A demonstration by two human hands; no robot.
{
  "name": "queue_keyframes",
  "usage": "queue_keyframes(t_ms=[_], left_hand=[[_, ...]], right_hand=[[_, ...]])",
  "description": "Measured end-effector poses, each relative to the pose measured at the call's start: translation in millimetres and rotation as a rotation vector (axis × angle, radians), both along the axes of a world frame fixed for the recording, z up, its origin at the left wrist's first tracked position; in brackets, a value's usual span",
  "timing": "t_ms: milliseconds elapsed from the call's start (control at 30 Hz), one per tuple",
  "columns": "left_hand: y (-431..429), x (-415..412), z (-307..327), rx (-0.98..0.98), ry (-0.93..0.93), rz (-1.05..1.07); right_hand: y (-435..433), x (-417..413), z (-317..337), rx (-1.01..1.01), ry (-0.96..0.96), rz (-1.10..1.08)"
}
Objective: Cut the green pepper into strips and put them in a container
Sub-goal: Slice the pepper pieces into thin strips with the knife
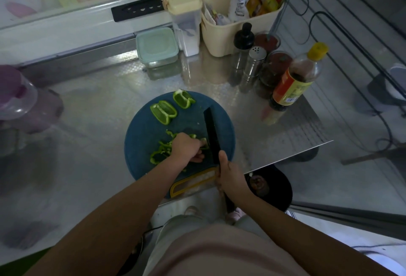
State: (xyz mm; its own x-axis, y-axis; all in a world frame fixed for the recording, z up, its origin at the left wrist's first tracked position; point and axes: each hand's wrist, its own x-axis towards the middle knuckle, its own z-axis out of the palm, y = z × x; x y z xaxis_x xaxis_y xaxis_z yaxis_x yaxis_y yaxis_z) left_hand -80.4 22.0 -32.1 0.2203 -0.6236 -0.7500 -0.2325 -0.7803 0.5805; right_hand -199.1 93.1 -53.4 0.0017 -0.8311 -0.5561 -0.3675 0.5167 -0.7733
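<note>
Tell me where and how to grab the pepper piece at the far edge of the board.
Take the far pepper piece across its two raised side walls, coming straight down from above. It lies hollow side up on the board, so the walls stand up for a pinch. The left hand would probably suit, since the right hand grips the knife.

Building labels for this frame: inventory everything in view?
table: 1, steel, under everything
cutting board: 1, blue, table centre
pepper sections: 2, green, board's far side
pepper strips: pile, green, board's near left
knife: 1, black, blade on board
lidded container: 1, pale green lid, far centre
condiment box: 1, cream lid, beside basket
basket: 1, cream, far right, holds packets
shaker: 1, steel, right
sauce bottle: 1, yellow cap, right
jug: 1, purple lid, left edge
left-hand grip: 1, bare, holds pepper piece beside blade
right-hand grip: 1, bare, round knife handle
</note>
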Motion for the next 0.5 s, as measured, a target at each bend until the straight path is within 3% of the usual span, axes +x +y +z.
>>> queue_keyframes(t_ms=[200, 500], left_hand=[[0, -1, 1, -0.010, 0.010, 0.023], [2, -2, -2, -0.050, -0.026, 0.015]], right_hand=[[11, -10, 10, -0.102, 0.174, 0.226], [16, -13, 20, -0.175, 0.251, 0.307]])
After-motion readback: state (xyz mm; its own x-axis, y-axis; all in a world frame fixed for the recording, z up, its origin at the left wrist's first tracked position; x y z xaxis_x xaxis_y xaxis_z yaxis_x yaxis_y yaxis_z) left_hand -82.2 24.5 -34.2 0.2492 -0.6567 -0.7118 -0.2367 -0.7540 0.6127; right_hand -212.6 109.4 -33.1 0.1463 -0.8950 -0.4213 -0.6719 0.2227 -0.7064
